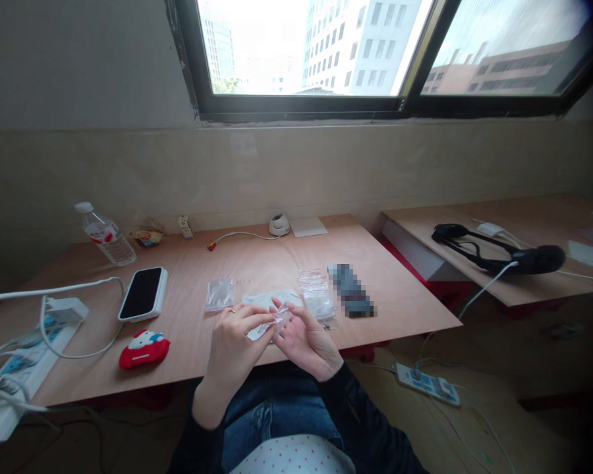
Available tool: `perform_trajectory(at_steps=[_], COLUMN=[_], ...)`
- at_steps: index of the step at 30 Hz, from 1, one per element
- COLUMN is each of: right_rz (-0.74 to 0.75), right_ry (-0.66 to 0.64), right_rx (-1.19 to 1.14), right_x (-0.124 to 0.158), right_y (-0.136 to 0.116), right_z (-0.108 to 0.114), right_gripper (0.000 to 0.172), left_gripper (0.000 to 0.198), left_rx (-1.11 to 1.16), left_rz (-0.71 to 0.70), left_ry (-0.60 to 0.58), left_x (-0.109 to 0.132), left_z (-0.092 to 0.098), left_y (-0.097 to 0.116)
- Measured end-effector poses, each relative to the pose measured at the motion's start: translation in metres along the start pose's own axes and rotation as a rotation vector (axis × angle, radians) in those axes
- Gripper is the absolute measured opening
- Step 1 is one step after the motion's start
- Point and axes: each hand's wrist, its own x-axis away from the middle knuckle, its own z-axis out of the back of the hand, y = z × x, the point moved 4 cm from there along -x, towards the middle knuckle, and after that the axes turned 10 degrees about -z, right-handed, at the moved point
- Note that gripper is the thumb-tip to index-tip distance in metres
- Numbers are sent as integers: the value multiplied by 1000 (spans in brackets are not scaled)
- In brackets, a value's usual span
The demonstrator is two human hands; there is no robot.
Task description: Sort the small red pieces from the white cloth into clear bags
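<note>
Both hands meet above the table's front edge, with a small clear plastic bag (pixel 282 316) between their fingers. My left hand (pixel 240 339) pinches it from the left, a ring on one finger. My right hand (pixel 306 342), palm turned up, has its fingers closed on the bag's other side. What the bag contains is too small to make out. Behind the hands lies a white sheet (pixel 271 298), partly covered by them. A single clear zip bag (pixel 219 294) rests to its left, and a stack of zip bags with red lines (pixel 317 296) to its right.
Left are a phone (pixel 144 294), a red pouch (pixel 145 349), a power strip (pixel 39 362) with cables and a water bottle (pixel 109 238). A dome camera (pixel 279 224) stands at the back. A pixelated object (pixel 352 291) lies right. A black headset (pixel 494 250) is on the neighbouring table.
</note>
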Motion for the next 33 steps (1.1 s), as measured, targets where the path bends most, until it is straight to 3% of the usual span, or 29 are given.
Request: perform_trajectory(at_steps=[11,21,26,30,33], right_rz=[-109,-116,-104,-46,27], right_ry=[13,5,58,123,170], right_rx=[-115,-116,-151,-132,-84], right_x=[0,-1,-1,2,4], right_y=[1,-1,-4,-10,-16], right_z=[3,7,12,16,18], right_gripper=[29,40,35,29,24], left_gripper=[18,23,17,8,16], left_rx=[-50,-31,23,128,228], left_rz=[-31,-47,-34,32,172], left_ry=[-9,3,-1,70,172], left_x=[-3,-3,-3,-1,2], left_z=[3,1,3,5,1], left_y=[8,10,10,6,-6])
